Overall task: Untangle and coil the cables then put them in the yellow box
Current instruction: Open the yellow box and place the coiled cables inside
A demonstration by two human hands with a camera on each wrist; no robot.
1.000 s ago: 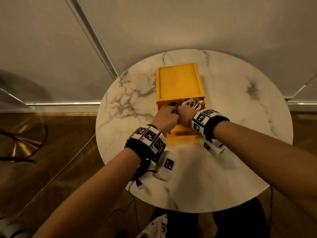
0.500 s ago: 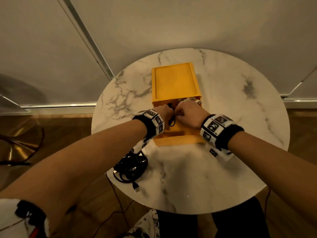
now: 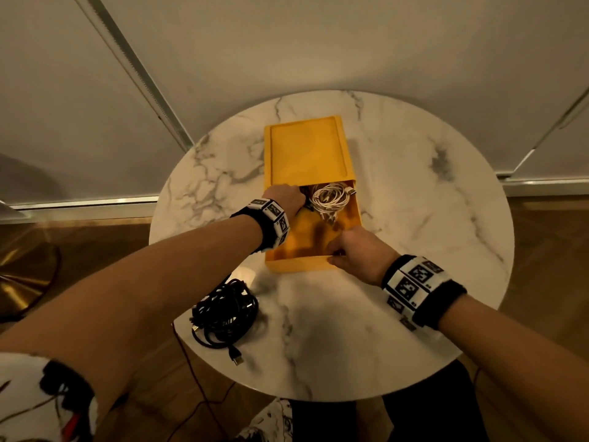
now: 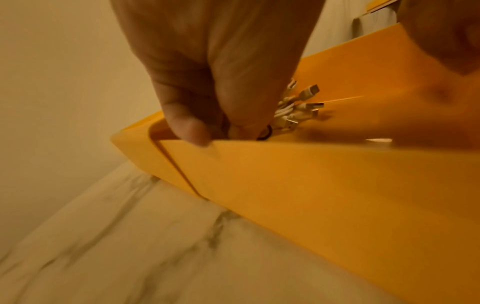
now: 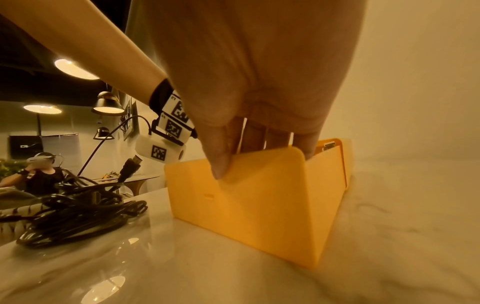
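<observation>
The left hand [image 3: 284, 197] reaches into the far part of the yellow box [image 3: 353, 215], just under the edge of the lid [image 3: 306, 151] that covers the box's far half; from the head view its fingertips are hidden behind its own back, and only a dark cable [image 3: 305, 199] shows beside them; the left wrist view is blurred, yet it shows the fingers [image 4: 187, 127] curled down at the box's rim with a thin black loop [image 4: 265, 134] peeking out beneath them, so the hand appears to pinch that dark cable, though the contact itself is too smeared to be certain; the same view shows the plugs of the white cable coil [image 4: 303, 107], which the head view gives whole, lying inside the box against its right wall [image 3: 330, 197]; the right hand [image 3: 353, 253] grips the near right corner of the box; the head view shows only its back, while the right wrist view shows the thumb [image 5: 219, 162] pressed on the outside of the near wall and the fingers [image 5: 278, 137] hooked over the rim inside; the right wrist view alone shows the box's near face [image 5: 241, 207] and, far behind, a seated person [image 5: 39, 174]; a tangled black cable bundle [image 3: 224, 312] lies on the marble tabletop [image 3: 414, 193] near the left front edge, apart from the box, one plug [image 3: 236, 358] pointing toward the edge; the tabletop's near rim is cut by the forearms.
</observation>
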